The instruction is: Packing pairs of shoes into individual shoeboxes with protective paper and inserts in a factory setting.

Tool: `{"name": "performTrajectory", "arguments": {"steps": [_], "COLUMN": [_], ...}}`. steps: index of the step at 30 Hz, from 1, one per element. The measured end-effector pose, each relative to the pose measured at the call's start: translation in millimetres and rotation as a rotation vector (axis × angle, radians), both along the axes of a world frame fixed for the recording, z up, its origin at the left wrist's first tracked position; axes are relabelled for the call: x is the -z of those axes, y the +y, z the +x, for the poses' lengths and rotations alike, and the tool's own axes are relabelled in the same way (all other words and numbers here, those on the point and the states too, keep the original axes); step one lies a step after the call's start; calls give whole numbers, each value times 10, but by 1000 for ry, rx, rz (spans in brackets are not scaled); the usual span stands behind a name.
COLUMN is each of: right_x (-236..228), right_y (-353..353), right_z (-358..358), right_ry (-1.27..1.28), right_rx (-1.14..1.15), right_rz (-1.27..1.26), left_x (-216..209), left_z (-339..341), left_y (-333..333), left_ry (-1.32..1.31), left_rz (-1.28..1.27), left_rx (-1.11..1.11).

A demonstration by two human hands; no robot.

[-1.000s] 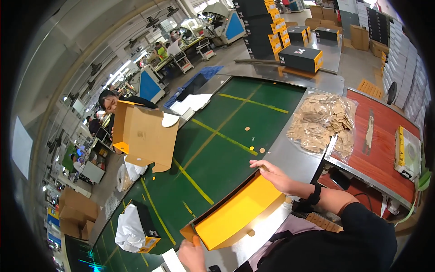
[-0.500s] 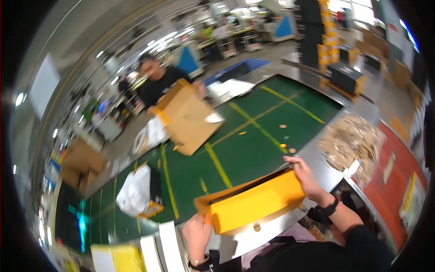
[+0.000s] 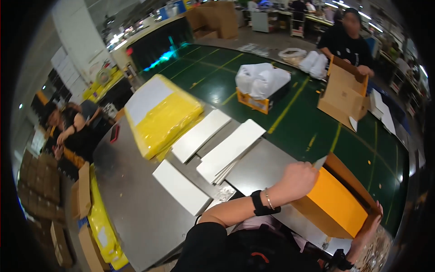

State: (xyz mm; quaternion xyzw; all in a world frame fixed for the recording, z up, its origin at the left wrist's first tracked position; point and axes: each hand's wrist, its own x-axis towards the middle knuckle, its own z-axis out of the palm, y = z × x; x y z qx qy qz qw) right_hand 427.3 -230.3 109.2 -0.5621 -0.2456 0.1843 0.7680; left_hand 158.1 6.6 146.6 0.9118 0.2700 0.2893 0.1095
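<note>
Just above the metal table's edge is a long orange carton (image 3: 337, 204) with a brown cardboard inside, tilted, its lid side raised along the far edge. My left hand (image 3: 299, 181) is closed at its left end, knuckles up. A small pale strip (image 3: 320, 162) sticks up beside those fingers; whether it belongs to the carton I cannot tell. My right hand (image 3: 369, 229) grips the opposite end, its fingers partly hidden behind the carton's corner.
A green belt (image 3: 213, 86) runs beyond the metal table (image 3: 131, 204), carrying a carton with white-wrapped items (image 3: 260, 81). Left of me lie white flat boxes (image 3: 181, 187) and a yellow plastic-wrapped stack (image 3: 167, 113). Across the belt a person holds an open brown carton (image 3: 342, 97).
My view has swung left, bringing the table with the white flat boxes into sight. Both hands still hold the orange carton, which now appears farther right. A pale strip now shows by my left fingers.
</note>
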Motion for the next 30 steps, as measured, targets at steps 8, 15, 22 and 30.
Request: {"name": "performTrajectory", "arguments": {"steps": [8, 15, 22, 30], "right_x": [-92, 819, 1397, -15], "right_y": [335, -364, -1094, -395], "right_z": [84, 410, 658, 201], "right_ry": [401, -239, -893, -770], "right_rx": [69, 14, 77, -163], "right_rz": [-70, -178, -283, -459], "left_x": [185, -461, 327, 134], "left_z": [-229, -153, 194, 12], "left_y": [-27, -12, -108, -90], "left_ry": [131, -319, -97, -19], "left_rz": [-314, -295, 17, -81], "left_rx": [-56, 218, 288, 200]}}
